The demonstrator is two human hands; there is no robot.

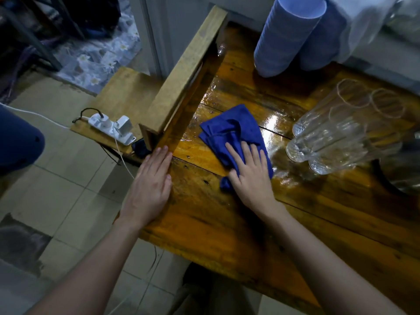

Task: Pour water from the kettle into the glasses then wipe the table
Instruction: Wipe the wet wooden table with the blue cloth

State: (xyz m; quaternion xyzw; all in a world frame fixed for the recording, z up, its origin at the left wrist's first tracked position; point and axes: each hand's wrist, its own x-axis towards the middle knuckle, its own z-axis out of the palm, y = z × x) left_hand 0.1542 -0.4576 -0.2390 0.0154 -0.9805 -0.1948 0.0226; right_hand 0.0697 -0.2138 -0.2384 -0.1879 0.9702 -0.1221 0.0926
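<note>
While my right hand (252, 176) presses flat, fingers spread, on the blue cloth (231, 133) on the wet wooden tabletop (227, 223), left hand (151, 185) lies open at its edge, clear glasses (341, 128) just right of the cloth

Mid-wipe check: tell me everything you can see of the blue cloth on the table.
The blue cloth is a deep-blue, soft fabric rag, crumpled and folded over itself, with a stitched hem showing along one fold. It lies flat on the wooden table, near the raised wooden side board, left of the clear glasses and apart from them. The right hand presses on its near end, fingers spread; the far end is uncovered. Glossy wet patches surround it. The left hand rests on the table edge, not touching it.
</note>
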